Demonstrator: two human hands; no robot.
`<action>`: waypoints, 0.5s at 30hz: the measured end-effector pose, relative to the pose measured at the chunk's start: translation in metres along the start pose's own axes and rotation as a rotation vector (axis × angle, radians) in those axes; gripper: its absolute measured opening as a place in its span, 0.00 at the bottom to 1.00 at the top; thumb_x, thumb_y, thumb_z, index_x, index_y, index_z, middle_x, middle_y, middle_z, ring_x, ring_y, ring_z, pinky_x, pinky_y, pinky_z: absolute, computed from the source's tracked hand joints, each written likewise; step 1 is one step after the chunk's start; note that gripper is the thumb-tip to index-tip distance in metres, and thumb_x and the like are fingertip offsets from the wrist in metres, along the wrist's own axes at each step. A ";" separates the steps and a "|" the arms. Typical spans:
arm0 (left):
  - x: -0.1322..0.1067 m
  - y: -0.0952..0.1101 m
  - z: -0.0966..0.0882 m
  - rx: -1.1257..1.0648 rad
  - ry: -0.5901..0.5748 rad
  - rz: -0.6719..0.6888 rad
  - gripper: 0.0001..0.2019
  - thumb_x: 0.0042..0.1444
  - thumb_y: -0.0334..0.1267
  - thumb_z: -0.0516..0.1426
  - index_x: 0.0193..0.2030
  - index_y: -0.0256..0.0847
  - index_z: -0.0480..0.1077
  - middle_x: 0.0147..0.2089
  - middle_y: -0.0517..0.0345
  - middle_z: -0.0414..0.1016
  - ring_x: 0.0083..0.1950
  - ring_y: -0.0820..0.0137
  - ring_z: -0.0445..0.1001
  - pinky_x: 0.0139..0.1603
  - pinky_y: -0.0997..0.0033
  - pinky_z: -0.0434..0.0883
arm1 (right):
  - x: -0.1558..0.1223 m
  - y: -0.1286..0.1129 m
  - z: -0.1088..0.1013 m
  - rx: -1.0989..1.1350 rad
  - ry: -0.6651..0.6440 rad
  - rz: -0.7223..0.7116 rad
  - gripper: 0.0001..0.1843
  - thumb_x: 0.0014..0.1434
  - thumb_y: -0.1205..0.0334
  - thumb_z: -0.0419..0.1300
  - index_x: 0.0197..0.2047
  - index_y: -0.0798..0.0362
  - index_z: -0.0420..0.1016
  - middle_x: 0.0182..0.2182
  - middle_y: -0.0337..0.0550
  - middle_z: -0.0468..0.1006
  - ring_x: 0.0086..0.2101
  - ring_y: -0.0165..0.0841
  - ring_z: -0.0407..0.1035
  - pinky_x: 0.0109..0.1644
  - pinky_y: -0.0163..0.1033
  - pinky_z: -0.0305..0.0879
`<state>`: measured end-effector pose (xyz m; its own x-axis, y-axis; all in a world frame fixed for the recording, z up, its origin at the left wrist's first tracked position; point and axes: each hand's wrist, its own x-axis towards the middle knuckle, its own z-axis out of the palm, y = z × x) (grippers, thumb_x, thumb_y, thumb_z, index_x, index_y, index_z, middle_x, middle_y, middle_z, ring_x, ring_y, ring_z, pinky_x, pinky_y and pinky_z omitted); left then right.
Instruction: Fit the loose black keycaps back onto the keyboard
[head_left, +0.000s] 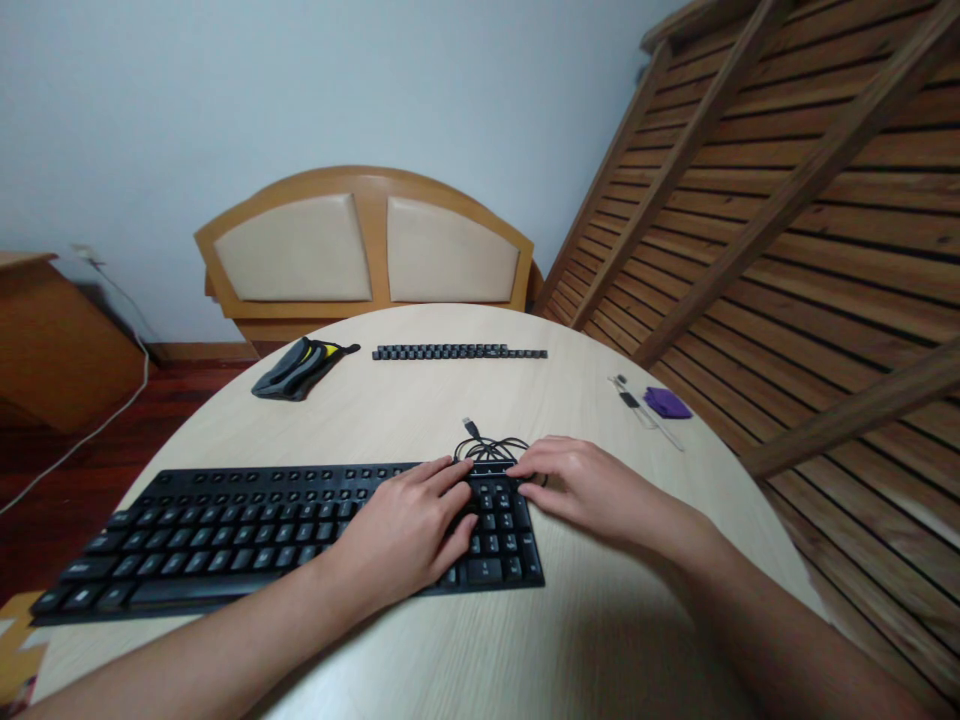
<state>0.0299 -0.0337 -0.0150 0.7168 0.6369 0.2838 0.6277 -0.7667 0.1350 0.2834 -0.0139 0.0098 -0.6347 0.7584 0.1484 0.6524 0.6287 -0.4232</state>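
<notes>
A black keyboard (225, 535) lies on the round table, its number pad end to the right. Bare switch mounts without keycaps show along its upper two rows. My left hand (409, 520) rests across the right part of the keys, fingers stretched toward the number pad. At the pad's top right corner is my right hand (574, 480), its fingertips and thumb drawn close together; anything between them is too small to make out. Behind the keyboard a coiled black cable (491, 450) ends in a USB plug (470, 428).
Loose keycaps (442, 352) stand in rows at the table's far side. A grey, black and yellow pouch (300, 368) lies far left. To the right are a wire tool (637, 408) and a folded purple cloth (667, 403). A wooden slatted frame (787, 230) leans beside the table (480, 660).
</notes>
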 end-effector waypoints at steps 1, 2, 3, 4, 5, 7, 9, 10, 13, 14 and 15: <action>0.000 0.000 0.000 -0.001 -0.001 0.000 0.11 0.67 0.38 0.52 0.41 0.36 0.73 0.61 0.46 0.73 0.63 0.55 0.71 0.62 0.52 0.71 | 0.000 0.000 0.000 -0.003 0.000 0.006 0.10 0.65 0.64 0.61 0.48 0.51 0.80 0.40 0.44 0.82 0.42 0.35 0.72 0.49 0.42 0.66; 0.000 0.000 0.000 -0.002 -0.004 0.001 0.11 0.67 0.38 0.51 0.41 0.36 0.73 0.61 0.46 0.73 0.63 0.55 0.71 0.62 0.52 0.72 | 0.000 0.000 0.000 -0.007 0.001 0.013 0.10 0.65 0.64 0.61 0.48 0.51 0.80 0.40 0.44 0.82 0.42 0.35 0.73 0.49 0.42 0.66; 0.000 0.000 0.000 -0.002 -0.006 0.001 0.11 0.67 0.38 0.51 0.41 0.36 0.73 0.61 0.46 0.73 0.63 0.55 0.71 0.62 0.52 0.72 | 0.001 0.000 -0.001 -0.013 0.002 0.019 0.10 0.65 0.64 0.60 0.48 0.51 0.80 0.40 0.44 0.82 0.42 0.36 0.73 0.49 0.42 0.66; 0.000 -0.001 0.000 -0.002 -0.010 0.001 0.11 0.67 0.39 0.51 0.41 0.36 0.73 0.61 0.46 0.73 0.63 0.55 0.71 0.62 0.52 0.72 | 0.001 0.000 -0.001 -0.019 0.004 0.024 0.09 0.65 0.63 0.60 0.47 0.51 0.80 0.40 0.44 0.82 0.43 0.36 0.73 0.49 0.42 0.66; 0.000 -0.001 0.000 -0.003 -0.015 0.000 0.11 0.67 0.39 0.51 0.41 0.36 0.73 0.61 0.46 0.73 0.63 0.55 0.71 0.62 0.52 0.72 | 0.001 0.000 -0.001 -0.024 0.005 0.026 0.09 0.66 0.63 0.60 0.47 0.51 0.80 0.41 0.44 0.82 0.43 0.36 0.73 0.49 0.42 0.66; 0.001 0.000 -0.001 -0.004 -0.024 -0.005 0.11 0.67 0.40 0.52 0.41 0.36 0.73 0.61 0.45 0.74 0.63 0.54 0.71 0.62 0.51 0.72 | 0.001 0.000 -0.001 -0.033 0.009 0.036 0.09 0.66 0.62 0.60 0.47 0.51 0.80 0.41 0.44 0.82 0.43 0.36 0.73 0.49 0.41 0.66; 0.001 0.000 -0.001 -0.006 -0.033 -0.010 0.12 0.67 0.40 0.52 0.41 0.36 0.73 0.61 0.45 0.74 0.63 0.54 0.71 0.61 0.51 0.72 | 0.000 0.000 -0.001 -0.041 0.012 0.049 0.09 0.66 0.62 0.60 0.47 0.51 0.80 0.41 0.44 0.82 0.43 0.36 0.73 0.49 0.41 0.66; 0.001 0.001 -0.001 -0.007 -0.035 -0.009 0.12 0.67 0.40 0.52 0.41 0.36 0.73 0.61 0.45 0.74 0.63 0.54 0.71 0.62 0.52 0.72 | 0.000 0.000 0.000 -0.043 0.015 0.049 0.09 0.66 0.62 0.60 0.47 0.51 0.80 0.41 0.44 0.82 0.43 0.36 0.73 0.49 0.41 0.66; 0.001 0.001 -0.001 -0.011 -0.040 -0.006 0.12 0.66 0.41 0.52 0.41 0.36 0.73 0.62 0.44 0.73 0.64 0.54 0.70 0.63 0.52 0.71 | 0.000 0.000 0.000 -0.040 0.018 0.031 0.09 0.66 0.62 0.60 0.47 0.51 0.80 0.40 0.44 0.82 0.43 0.36 0.73 0.49 0.41 0.65; 0.001 0.001 -0.001 -0.012 -0.043 -0.006 0.12 0.66 0.41 0.52 0.41 0.36 0.73 0.62 0.44 0.73 0.64 0.54 0.70 0.63 0.52 0.71 | 0.001 0.000 0.001 -0.038 0.018 0.025 0.09 0.66 0.62 0.60 0.47 0.51 0.80 0.40 0.44 0.82 0.42 0.35 0.73 0.49 0.41 0.66; 0.001 0.001 -0.001 -0.014 -0.047 -0.009 0.12 0.66 0.41 0.53 0.41 0.36 0.73 0.62 0.43 0.73 0.64 0.54 0.70 0.63 0.52 0.71 | 0.001 0.000 0.001 -0.034 0.017 0.021 0.09 0.66 0.62 0.60 0.47 0.51 0.80 0.40 0.44 0.82 0.42 0.36 0.73 0.48 0.41 0.66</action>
<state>0.0312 -0.0338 -0.0135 0.7247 0.6466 0.2379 0.6302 -0.7617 0.1504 0.2825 -0.0135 0.0095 -0.6137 0.7742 0.1551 0.6796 0.6179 -0.3954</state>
